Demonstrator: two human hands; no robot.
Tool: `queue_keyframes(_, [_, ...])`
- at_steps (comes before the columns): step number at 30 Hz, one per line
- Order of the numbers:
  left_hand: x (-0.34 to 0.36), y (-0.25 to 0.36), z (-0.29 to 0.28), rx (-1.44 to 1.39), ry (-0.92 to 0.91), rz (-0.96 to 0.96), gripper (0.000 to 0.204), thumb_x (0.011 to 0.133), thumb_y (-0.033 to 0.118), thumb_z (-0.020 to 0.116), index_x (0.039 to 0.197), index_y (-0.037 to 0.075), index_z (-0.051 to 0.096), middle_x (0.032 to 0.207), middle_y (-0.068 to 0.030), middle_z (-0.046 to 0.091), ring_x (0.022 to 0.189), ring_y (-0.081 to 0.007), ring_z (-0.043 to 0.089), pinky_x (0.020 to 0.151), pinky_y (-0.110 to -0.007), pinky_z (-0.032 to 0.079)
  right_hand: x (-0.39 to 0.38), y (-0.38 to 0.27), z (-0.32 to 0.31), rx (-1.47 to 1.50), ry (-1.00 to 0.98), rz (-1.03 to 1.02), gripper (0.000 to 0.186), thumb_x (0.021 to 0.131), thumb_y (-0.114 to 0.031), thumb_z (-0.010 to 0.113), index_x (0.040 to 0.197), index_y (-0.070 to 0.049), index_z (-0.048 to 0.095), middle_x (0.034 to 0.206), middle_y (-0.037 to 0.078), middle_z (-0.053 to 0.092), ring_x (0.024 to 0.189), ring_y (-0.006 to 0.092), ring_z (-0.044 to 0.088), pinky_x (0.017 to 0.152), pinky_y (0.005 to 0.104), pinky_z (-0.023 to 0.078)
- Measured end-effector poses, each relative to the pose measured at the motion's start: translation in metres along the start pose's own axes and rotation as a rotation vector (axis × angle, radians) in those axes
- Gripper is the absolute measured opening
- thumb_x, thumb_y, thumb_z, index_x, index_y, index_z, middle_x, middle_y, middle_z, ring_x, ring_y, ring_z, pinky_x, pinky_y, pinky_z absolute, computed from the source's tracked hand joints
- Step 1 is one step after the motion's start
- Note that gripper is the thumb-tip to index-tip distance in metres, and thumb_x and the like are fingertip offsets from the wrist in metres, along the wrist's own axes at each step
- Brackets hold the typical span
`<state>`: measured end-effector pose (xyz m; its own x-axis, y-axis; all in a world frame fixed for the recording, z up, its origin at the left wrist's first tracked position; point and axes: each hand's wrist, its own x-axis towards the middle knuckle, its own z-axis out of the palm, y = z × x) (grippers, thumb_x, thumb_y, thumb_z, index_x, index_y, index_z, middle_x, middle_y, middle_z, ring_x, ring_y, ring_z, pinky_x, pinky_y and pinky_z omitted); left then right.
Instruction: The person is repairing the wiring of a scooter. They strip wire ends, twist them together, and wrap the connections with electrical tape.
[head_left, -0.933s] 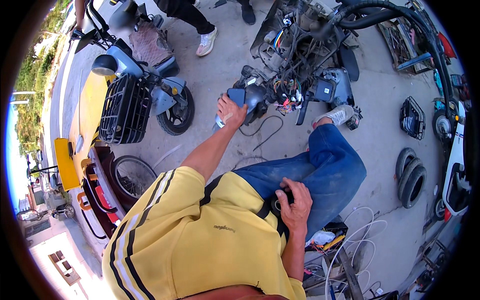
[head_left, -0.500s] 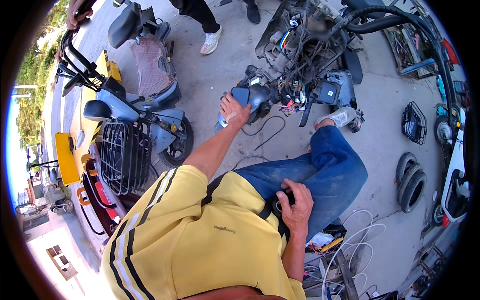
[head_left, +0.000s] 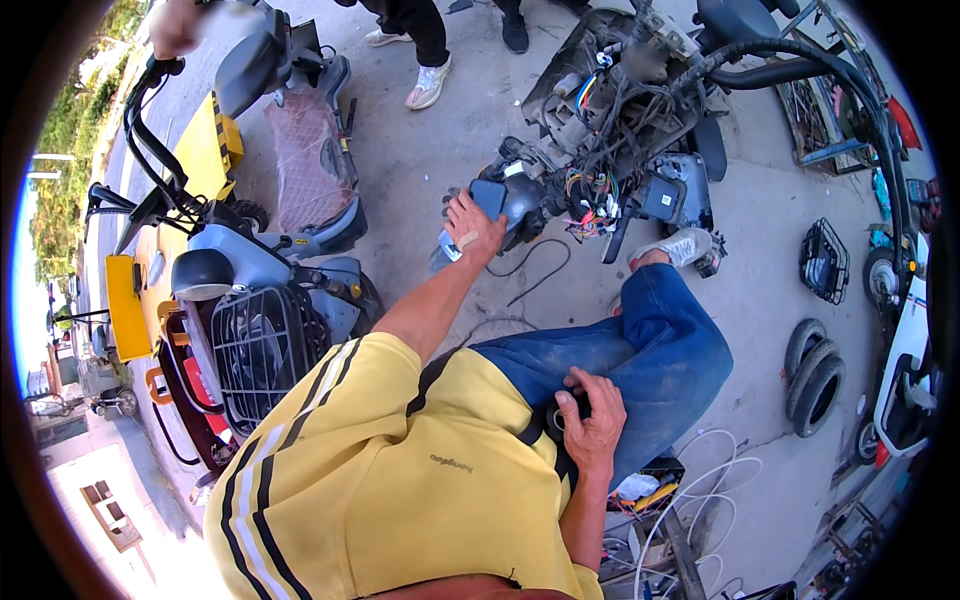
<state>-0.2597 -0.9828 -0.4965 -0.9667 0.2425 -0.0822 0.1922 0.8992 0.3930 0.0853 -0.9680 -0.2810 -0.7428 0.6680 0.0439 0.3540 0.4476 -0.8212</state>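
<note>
My left hand [head_left: 474, 232] reaches forward over the silver-grey fender [head_left: 522, 195] of a partly stripped electric scooter. In it is a dark smartphone [head_left: 488, 197], gripped by the edge. Just right of the phone, loose coloured wires [head_left: 592, 205] spill from the scooter's exposed harness [head_left: 640, 125]. My right hand [head_left: 594, 420] rests against my upper thigh, thumb apart and fingers loosely bent. Beside its thumb is a dark round thing [head_left: 555, 420] at my waist, partly hidden; I see nothing in the palm.
At left, a grey-blue scooter [head_left: 232, 258] with a black wire basket [head_left: 262, 350] stands close by, a person's hand [head_left: 176, 28] at its handlebar. Another person's shoe [head_left: 428, 86] is ahead. Tyres [head_left: 818, 388], a basket [head_left: 824, 262] and white tubing [head_left: 735, 490] lie at right.
The scooter at left has come nearer, its handlebar and basket turning, with the other person's hand at the bar. My hands keep almost the same places.
</note>
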Motion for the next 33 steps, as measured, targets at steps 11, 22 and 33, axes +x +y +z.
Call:
queue_keyframes(11, [0.000, 0.006, -0.005, -0.010, -0.030, -0.021, 0.098, 0.074, 0.036, 0.089, 0.152, 0.006, 0.038, 0.141, -0.0148, 0.048, 0.138, -0.0357, 0.046, 0.111, -0.052, 0.039, -0.003, 0.005, 0.007, 0.000, 0.012, -0.005, 0.036, 0.084, -0.016, 0.081, 0.117, -0.005, 0.071, 0.096, 0.008, 0.073, 0.082, 0.0279, 0.066, 0.078, 0.0407, 0.049])
queue_keyframes(22, [-0.002, 0.012, -0.008, 0.028, -0.090, -0.034, 0.098, 0.078, 0.037, 0.089, 0.154, 0.006, 0.035, 0.145, -0.0166, 0.047, 0.140, -0.0366, 0.045, 0.112, -0.052, 0.039, -0.003, 0.008, 0.005, -0.011, -0.014, -0.045, 0.037, 0.091, -0.029, 0.078, 0.117, -0.004, 0.070, 0.094, 0.010, 0.072, 0.081, 0.0284, 0.064, 0.079, 0.0411, 0.048])
queue_keyframes(33, [-0.013, 0.007, -0.017, -0.076, -0.021, 0.047, 0.097, 0.077, 0.034, 0.088, 0.153, 0.006, 0.035, 0.152, -0.0210, 0.041, 0.142, -0.0416, 0.042, 0.116, -0.054, 0.037, -0.020, -0.013, -0.004, -0.170, -0.109, -0.229, 0.053, 0.080, -0.037, 0.085, 0.119, -0.005, 0.071, 0.108, 0.010, 0.071, 0.098, 0.0309, 0.064, 0.086, 0.0439, 0.047])
